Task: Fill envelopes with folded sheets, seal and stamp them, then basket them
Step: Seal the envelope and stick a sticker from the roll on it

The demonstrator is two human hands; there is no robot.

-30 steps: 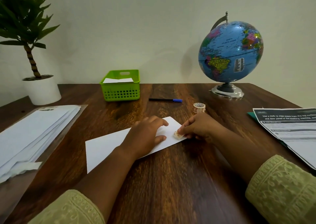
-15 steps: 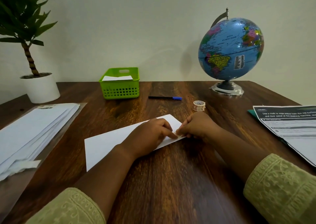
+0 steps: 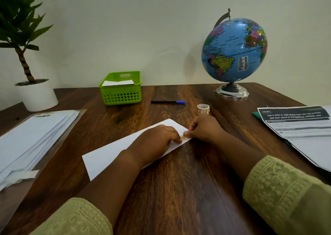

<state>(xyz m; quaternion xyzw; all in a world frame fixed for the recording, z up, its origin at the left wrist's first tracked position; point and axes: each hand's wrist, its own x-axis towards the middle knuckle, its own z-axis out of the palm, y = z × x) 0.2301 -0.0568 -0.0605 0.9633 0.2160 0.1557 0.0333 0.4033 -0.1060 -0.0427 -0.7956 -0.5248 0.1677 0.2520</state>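
Note:
A white envelope (image 3: 111, 154) lies slanted on the wooden table (image 3: 179, 190) in front of me. My left hand (image 3: 154, 141) rests on its right half, fingertips pressing beside a small tan stamp (image 3: 183, 138) near the envelope's right corner. My right hand (image 3: 202, 128) pinches the stamp's far edge with thumb and forefinger. A small roll of stamps (image 3: 203, 108) stands just behind my right hand. The green basket (image 3: 120, 95) at the back holds a white envelope (image 3: 118, 82).
A stack of white envelopes (image 3: 30, 139) lies at the left on a clear sleeve. A blue-capped pen (image 3: 168, 102) lies mid-table. A globe (image 3: 233, 52) stands at the back right, a potted plant (image 3: 34, 95) back left, printed sheets (image 3: 300, 130) on the right.
My left hand slid right along the envelope until its fingertips met the stamp. My right hand shifted its pinch on the stamp. The view tilted slightly.

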